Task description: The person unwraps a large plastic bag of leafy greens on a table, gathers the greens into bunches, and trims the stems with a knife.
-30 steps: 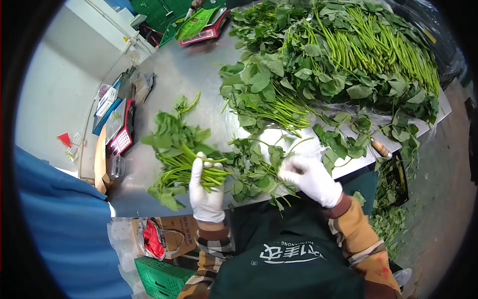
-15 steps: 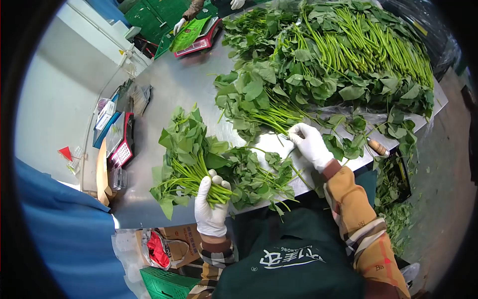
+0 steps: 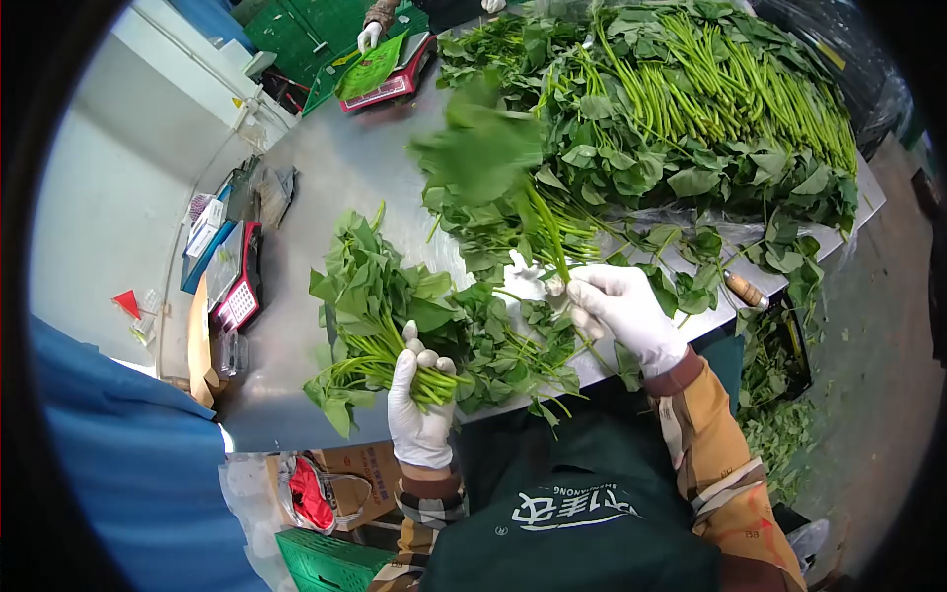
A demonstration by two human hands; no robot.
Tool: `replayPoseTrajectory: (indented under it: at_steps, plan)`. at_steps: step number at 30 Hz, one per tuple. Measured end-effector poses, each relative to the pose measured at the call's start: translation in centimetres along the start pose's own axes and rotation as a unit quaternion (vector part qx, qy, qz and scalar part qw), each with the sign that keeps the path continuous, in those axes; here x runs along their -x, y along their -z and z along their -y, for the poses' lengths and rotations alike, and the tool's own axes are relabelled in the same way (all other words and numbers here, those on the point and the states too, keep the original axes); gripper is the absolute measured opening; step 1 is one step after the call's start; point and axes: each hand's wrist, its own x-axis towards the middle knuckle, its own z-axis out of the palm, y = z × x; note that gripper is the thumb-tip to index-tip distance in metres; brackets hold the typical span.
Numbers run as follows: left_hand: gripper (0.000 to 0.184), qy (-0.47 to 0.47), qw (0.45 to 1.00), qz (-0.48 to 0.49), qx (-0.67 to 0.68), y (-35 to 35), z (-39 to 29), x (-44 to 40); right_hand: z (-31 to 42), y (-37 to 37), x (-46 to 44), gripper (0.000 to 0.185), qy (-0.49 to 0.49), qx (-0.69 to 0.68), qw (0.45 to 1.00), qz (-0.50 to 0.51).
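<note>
My left hand [image 3: 421, 409], in a white glove, is wrapped round the stems of a bunch of leafy greens [image 3: 370, 296] at the near left of the metal table [image 3: 306, 178]. Gloved in white too, my right hand [image 3: 626, 314] pinches the stem ends of a few greens [image 3: 550, 232], whose raised leaves are blurred. Loose greens [image 3: 518, 345] lie between my two hands. Behind my right hand spreads a large pile of greens [image 3: 730, 99] with long stems.
A red scale [image 3: 240, 286] stands at the left. At the far edge, another person's gloved hand [image 3: 369, 37] touches a green bag [image 3: 373, 69] on a second scale [image 3: 419, 59]. A wooden handle [image 3: 747, 290] lies at the right edge. Below is a green crate [image 3: 330, 560].
My right hand moved from the loose greens to the pile and now lifts a few stems from it. My left hand keeps its bunch, now more upright. The other person's hand shifted near the green bag.
</note>
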Motion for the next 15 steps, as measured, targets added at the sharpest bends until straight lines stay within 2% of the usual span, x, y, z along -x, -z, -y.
replayPoseTrajectory:
  at_steps: [2, 3, 5, 6, 9, 10, 11, 13, 15]
  plan:
    - [0.034, -0.001, 1.0, -0.007, 0.015, -0.2, 0.1, 0.3, -3.5, 2.3, -1.9, 0.017, -0.056, 0.17, 0.984, 0.016]
    - [0.034, -0.001, 1.0, -0.008, 0.023, -0.4, 0.1, 0.4, -4.7, 2.2, -1.7, 0.018, -0.026, 0.415, 0.907, -0.063]
    - [0.024, 0.002, 1.0, -0.007, 0.004, -0.8, 0.5, 0.2, -5.2, 1.6, -1.0, 0.02, -0.064, 0.174, 0.982, 0.021]
    - [0.023, 0.013, 1.0, -0.002, 0.013, -0.6, 0.5, 0.4, -4.3, 0.9, -0.4, 0.02, -0.086, 0.165, 0.982, 0.013]
    - [0.019, 0.041, 0.999, -0.025, 0.026, -0.7, 1.0, 0.5, -4.0, -1.0, 0.2, 0.02, -0.015, 0.127, 0.992, -0.012]
    - [0.019, 0.047, 0.998, -0.037, 0.02, -0.8, 1.1, 0.5, -3.2, -1.4, 0.8, 0.021, -0.043, 0.127, 0.991, -0.008]
    - [0.019, 0.055, 0.997, -0.051, 0.013, -0.9, 1.3, 0.5, -3.2, -1.7, 0.9, 0.022, 0.017, 0.161, 0.987, 0.011]
    - [0.023, 0.06, 0.996, -0.059, -0.02, -1.0, 2.1, 0.5, -4.0, -2.8, 1.1, 0.022, 0.075, 0.198, 0.977, 0.009]
    - [0.032, 0.053, 0.99, -0.083, -0.096, -1.3, 3.3, 0.5, -4.2, -4.0, 1.3, 0.016, 0.218, 0.344, 0.913, -0.016]
